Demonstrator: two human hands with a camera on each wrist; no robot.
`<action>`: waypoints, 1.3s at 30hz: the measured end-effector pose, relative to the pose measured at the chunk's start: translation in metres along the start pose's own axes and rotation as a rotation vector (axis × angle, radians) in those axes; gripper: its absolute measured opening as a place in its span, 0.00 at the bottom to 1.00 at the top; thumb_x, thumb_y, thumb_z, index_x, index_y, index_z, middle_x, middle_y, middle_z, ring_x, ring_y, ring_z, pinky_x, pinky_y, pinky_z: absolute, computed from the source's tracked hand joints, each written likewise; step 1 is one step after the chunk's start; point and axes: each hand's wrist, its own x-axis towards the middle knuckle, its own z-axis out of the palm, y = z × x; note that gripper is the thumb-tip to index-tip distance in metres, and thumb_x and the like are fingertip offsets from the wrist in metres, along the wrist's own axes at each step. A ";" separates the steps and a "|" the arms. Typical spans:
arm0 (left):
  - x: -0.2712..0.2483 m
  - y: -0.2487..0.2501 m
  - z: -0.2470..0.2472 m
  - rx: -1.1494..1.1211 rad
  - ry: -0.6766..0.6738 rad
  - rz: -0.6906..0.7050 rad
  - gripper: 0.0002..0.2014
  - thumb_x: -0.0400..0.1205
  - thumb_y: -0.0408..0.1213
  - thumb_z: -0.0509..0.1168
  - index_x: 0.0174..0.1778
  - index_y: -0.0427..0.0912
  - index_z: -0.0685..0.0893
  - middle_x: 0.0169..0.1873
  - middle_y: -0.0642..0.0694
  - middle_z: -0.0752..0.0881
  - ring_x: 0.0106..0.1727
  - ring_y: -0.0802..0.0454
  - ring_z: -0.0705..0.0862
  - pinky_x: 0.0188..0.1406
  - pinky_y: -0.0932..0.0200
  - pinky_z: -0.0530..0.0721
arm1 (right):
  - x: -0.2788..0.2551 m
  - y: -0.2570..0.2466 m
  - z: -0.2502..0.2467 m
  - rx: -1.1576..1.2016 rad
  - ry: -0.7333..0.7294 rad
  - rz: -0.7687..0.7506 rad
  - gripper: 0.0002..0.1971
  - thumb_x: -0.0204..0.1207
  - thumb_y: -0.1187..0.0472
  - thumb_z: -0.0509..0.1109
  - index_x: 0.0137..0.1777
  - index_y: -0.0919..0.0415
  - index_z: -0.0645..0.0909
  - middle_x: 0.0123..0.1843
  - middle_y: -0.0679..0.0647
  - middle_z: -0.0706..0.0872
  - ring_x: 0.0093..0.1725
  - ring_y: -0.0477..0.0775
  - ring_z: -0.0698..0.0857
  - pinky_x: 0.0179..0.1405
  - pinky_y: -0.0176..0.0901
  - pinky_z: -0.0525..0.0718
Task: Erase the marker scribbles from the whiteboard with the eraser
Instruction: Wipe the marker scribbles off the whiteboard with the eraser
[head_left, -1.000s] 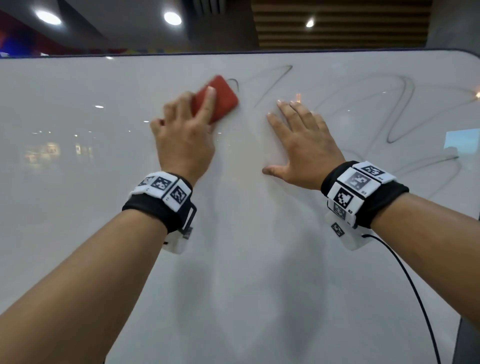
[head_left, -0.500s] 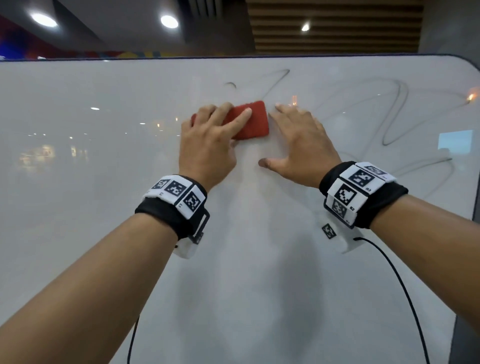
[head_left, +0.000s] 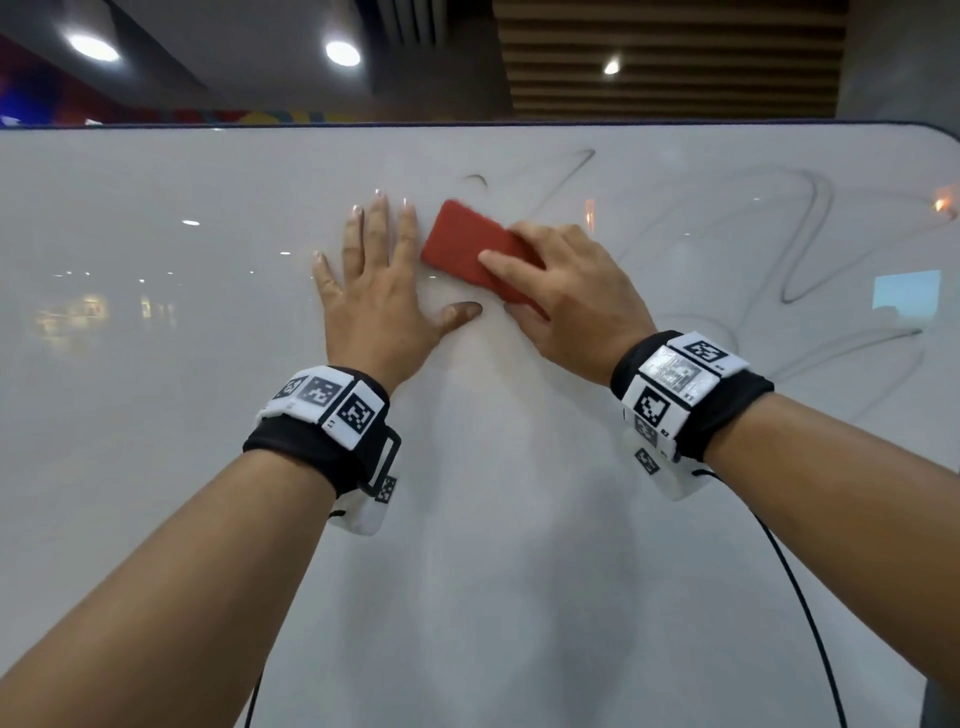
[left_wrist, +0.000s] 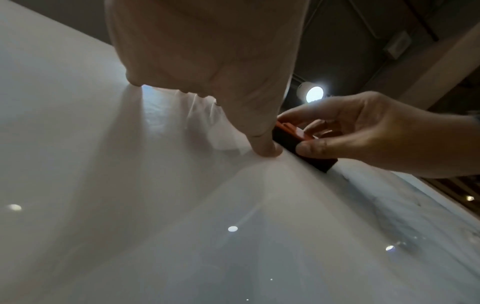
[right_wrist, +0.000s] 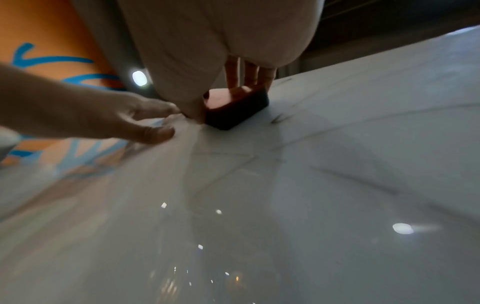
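Note:
A red eraser (head_left: 464, 243) with a dark felt underside lies tilted against the whiteboard (head_left: 208, 467). My right hand (head_left: 569, 291) grips it, thumb on one long edge and fingers curled over the back; the right wrist view shows the eraser (right_wrist: 235, 112) pressed to the board under that hand. My left hand (head_left: 376, 283) lies flat on the board just left of the eraser, fingers spread, holding nothing. From the left wrist view the eraser (left_wrist: 287, 142) sits pinched in the right hand (left_wrist: 363, 133). Faint grey scribbles (head_left: 800, 249) loop across the board's right part.
The board's top edge (head_left: 467, 124) runs across the view, rounding down at the right corner. A short marker stroke (head_left: 475, 181) sits just above the eraser. A black cable (head_left: 800, 597) hangs from my right wristband. The left of the board shows only light reflections.
The eraser has passed from my left hand to my right. The left hand let go and now lies flat on the board, and the right hand, flat before, now grips the eraser.

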 end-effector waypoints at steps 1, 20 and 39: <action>-0.001 0.000 0.001 0.017 -0.011 -0.003 0.54 0.73 0.75 0.58 0.87 0.50 0.41 0.87 0.48 0.41 0.87 0.45 0.41 0.81 0.27 0.49 | 0.003 0.003 0.000 0.005 0.035 0.061 0.25 0.73 0.58 0.73 0.72 0.56 0.80 0.68 0.64 0.80 0.59 0.68 0.79 0.57 0.62 0.82; -0.009 -0.009 0.011 0.082 0.017 0.005 0.53 0.75 0.78 0.47 0.87 0.46 0.39 0.87 0.51 0.39 0.87 0.49 0.39 0.82 0.28 0.47 | 0.031 0.003 0.004 -0.060 0.061 0.121 0.27 0.71 0.55 0.72 0.72 0.54 0.80 0.67 0.63 0.81 0.58 0.68 0.79 0.55 0.59 0.81; -0.007 0.018 -0.005 0.040 -0.099 -0.033 0.46 0.81 0.61 0.65 0.86 0.52 0.43 0.86 0.47 0.40 0.86 0.43 0.41 0.77 0.23 0.56 | 0.005 0.036 -0.013 -0.072 -0.004 0.093 0.26 0.71 0.55 0.72 0.71 0.52 0.80 0.68 0.62 0.80 0.58 0.68 0.79 0.54 0.59 0.81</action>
